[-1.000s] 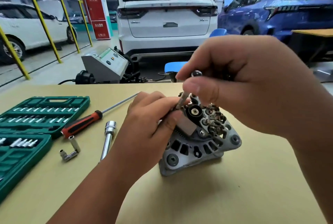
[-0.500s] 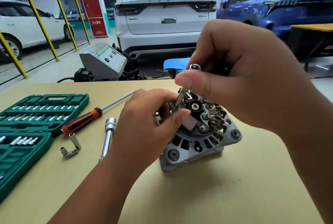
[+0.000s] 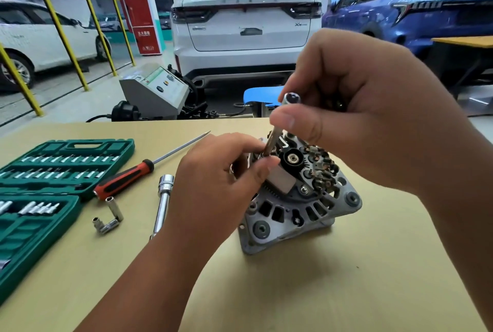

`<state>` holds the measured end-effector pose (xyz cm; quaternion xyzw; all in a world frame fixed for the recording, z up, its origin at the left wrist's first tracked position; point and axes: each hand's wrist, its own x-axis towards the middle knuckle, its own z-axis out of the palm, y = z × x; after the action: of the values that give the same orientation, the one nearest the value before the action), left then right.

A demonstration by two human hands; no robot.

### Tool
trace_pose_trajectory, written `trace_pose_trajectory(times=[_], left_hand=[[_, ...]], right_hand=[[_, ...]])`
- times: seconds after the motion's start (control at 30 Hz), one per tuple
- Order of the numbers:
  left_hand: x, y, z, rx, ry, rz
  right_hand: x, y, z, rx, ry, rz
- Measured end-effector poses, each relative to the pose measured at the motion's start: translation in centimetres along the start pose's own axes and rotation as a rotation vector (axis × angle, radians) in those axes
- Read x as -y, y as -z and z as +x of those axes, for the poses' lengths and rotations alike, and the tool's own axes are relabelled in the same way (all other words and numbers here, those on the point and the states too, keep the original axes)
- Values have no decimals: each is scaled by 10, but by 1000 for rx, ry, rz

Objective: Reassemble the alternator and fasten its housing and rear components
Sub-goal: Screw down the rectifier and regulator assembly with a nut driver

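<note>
One alternator (image 3: 301, 198) | grey vented housing | rear parts exposed | upright

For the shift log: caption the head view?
Right hand turns a slim driver into the alternator rear; left hand steadies its tip.

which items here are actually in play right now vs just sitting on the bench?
In use:
- alternator
- slim metal driver, its upper end pinched by the right hand
- left hand, steadying the driver's lower end at the alternator

Lying idle:
- red-handled screwdriver
- extension bar
- two loose sockets
- green socket case
</note>
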<state>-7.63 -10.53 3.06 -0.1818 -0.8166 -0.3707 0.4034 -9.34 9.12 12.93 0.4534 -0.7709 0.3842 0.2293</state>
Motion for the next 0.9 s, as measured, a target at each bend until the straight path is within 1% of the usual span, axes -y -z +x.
trace_pose_trajectory(times=[0.1, 0.2, 0.33, 0.5, 0.67, 0.8, 0.9], left_hand=[[2, 0, 1, -5, -46, 57], [3, 0, 1, 17, -67, 46], [1, 0, 0, 23, -58, 13], [-2, -3, -2, -16, -3, -20], [-3, -3, 0, -10, -65, -22], [-4, -3, 2, 24, -115, -1], [-2, -2, 2, 43, -130, -15]], right_hand=[[-8, -6, 0, 14, 18, 40], [-14, -9, 0, 17, 29, 68], [-7, -4, 1, 16, 49, 50], [3, -4, -2, 17, -7, 28], [7, -5, 0, 48, -55, 121], [6, -1, -1, 87, -34, 102], [6, -2, -2, 68, -22, 66]])
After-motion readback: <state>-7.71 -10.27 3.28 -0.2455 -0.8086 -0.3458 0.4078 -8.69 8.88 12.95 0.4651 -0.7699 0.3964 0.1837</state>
